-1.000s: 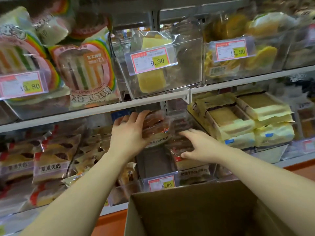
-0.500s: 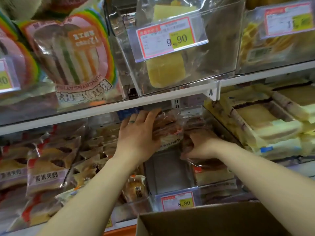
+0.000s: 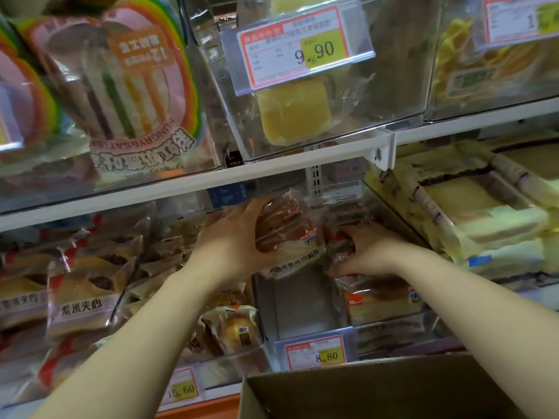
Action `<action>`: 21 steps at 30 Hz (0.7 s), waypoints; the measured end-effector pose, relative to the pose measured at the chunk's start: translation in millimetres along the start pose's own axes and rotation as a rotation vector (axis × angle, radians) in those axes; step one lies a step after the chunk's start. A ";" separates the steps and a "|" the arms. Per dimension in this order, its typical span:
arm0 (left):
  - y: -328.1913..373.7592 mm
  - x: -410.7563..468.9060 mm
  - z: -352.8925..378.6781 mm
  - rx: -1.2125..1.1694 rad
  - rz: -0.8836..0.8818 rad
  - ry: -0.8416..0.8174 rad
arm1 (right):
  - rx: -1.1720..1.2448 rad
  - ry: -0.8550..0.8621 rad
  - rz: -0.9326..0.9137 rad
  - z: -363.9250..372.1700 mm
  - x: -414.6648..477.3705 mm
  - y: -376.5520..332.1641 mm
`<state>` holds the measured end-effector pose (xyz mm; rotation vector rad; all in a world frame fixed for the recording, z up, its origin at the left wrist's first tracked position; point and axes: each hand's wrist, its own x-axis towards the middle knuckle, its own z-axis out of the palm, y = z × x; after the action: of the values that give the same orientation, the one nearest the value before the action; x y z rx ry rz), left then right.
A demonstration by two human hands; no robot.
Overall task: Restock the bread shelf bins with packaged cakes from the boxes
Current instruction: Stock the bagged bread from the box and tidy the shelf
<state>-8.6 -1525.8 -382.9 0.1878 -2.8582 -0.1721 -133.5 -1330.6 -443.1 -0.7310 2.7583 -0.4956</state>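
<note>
Bakery shelving, lower tier: clear bin [image 3: 299, 300] with an 8.80 price tag [image 3: 317, 353].
Left hand [image 3: 233, 246] wraps fingers and thumb round a packaged cake [image 3: 287, 234] at the bin's 9 o'clock side. Right hand [image 3: 366, 252] curls onto stacked cake packs [image 3: 375, 294] at 3 o'clock. Cardboard box [image 3: 363, 388] at the frame's 5 o'clock.

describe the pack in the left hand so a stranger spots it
Under the white shelf rail sits the clear bin tagged 8.80. At its top the left hand grips the cake pack: brown cake above a white printed band, unlike the darker packs the right hand holds.
</note>
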 end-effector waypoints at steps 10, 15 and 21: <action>4.8 47.3 24.6 0.266 0.008 -0.133 | -0.043 0.007 -0.007 -1.3 -5.2 -2.3; 4.1 69.8 39.6 0.341 -0.042 -0.284 | -0.064 -0.008 -0.007 -1.8 -4.5 -1.2; 12.4 68.2 62.0 0.446 -0.070 -0.365 | -0.067 0.008 -0.023 -1.8 -8.8 -3.6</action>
<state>-92.2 -1517.3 -422.8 0.3771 -3.2133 0.4703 -125.1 -1328.5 -438.8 -0.7788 2.7889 -0.4128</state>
